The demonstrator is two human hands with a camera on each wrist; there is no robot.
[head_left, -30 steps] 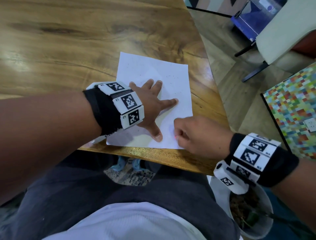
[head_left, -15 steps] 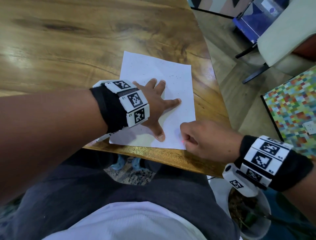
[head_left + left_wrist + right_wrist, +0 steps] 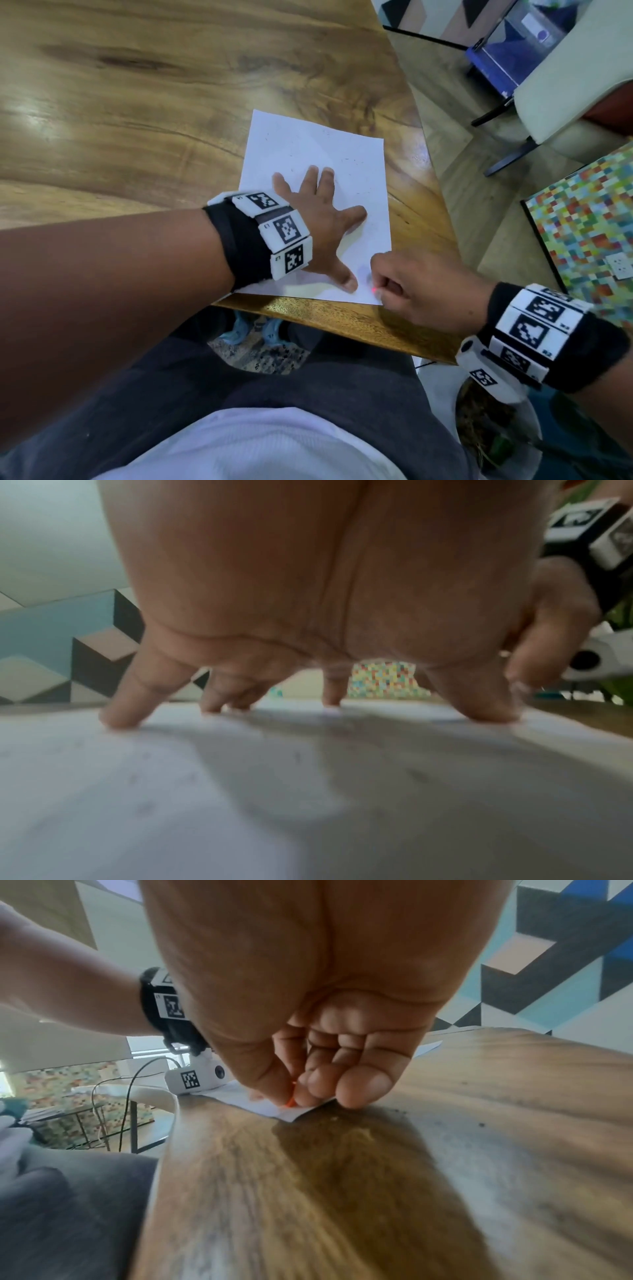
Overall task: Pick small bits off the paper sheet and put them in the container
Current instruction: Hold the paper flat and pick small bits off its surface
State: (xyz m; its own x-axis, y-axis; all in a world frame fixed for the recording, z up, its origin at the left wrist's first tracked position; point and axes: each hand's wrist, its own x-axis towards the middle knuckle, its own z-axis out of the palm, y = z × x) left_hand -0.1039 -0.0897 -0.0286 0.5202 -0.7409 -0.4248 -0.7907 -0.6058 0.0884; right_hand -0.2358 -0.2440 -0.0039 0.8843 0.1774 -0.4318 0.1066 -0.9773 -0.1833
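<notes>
A white paper sheet [image 3: 318,144] lies at the table's near right corner, sprinkled with tiny dark specks. My left hand [image 3: 322,219] presses it flat, fingers spread and straight; the left wrist view shows the fingertips [image 3: 120,718] on the sheet [image 3: 137,777]. My right hand [image 3: 387,284] is curled at the sheet's near right corner [image 3: 274,1110]. Its thumb and forefinger pinch a small orange-red bit [image 3: 290,1102], seen as a red dot [image 3: 375,290] in the head view. The white container [image 3: 458,421] stands low beside my right thigh, under the right wrist, holding brown and green scraps.
The wooden table [image 3: 137,120] stretches away to the left and its edge [image 3: 342,322] runs just below the sheet. A few dark crumbs [image 3: 481,1125] lie on the wood right of the sheet. A chair [image 3: 565,68] and a colourful mat [image 3: 582,222] are on the floor at right.
My right hand has crept a little closer to the sheet's near right corner, still curled. The left hand stays spread on the paper.
</notes>
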